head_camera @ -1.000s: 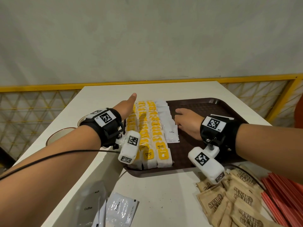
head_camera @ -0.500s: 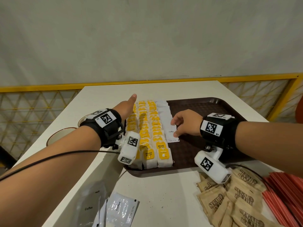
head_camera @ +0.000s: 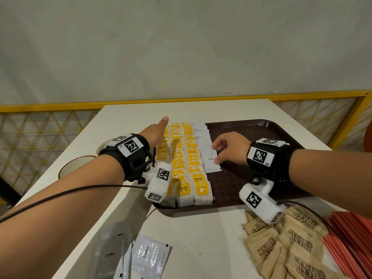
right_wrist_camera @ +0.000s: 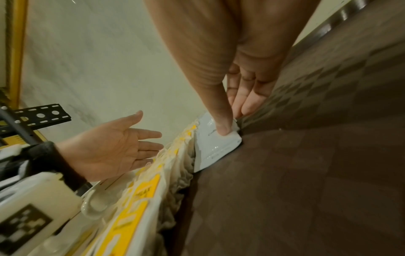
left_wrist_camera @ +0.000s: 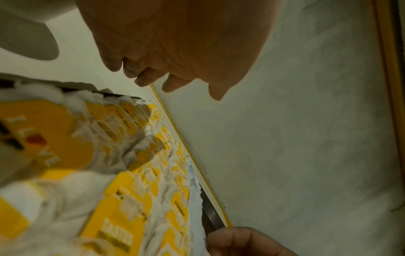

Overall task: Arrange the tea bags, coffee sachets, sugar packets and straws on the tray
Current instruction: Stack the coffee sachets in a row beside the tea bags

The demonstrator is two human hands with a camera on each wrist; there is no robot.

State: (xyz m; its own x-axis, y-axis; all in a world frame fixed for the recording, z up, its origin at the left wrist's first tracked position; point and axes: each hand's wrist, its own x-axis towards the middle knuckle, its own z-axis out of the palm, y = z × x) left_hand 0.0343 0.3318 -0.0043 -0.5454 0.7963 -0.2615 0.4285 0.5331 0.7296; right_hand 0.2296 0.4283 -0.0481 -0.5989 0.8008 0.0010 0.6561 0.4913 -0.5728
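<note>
A brown tray (head_camera: 251, 133) holds three rows of tea bags (head_camera: 181, 158) with yellow tags on its left part. A column of white coffee sachets (head_camera: 201, 135) lies right of them. My right hand (head_camera: 223, 152) pinches the right edge of the nearest coffee sachet (head_camera: 210, 164); in the right wrist view its thumb (right_wrist_camera: 223, 128) lies on top of that sachet (right_wrist_camera: 217, 147). My left hand (head_camera: 155, 133) is flat with straight fingers along the left side of the tea bag rows, thumb pointing away, and holds nothing.
Loose coffee sachets (head_camera: 149, 254) lie on the white table at the front left. Brown sugar packets (head_camera: 291, 244) and red straws (head_camera: 352, 238) are at the front right. A white cup (head_camera: 76, 166) stands left of the tray. A yellow railing runs behind the table.
My right hand has turned from lying flat on the sachets to fingers curled at the nearest sachet's right edge. The left hand has stayed put.
</note>
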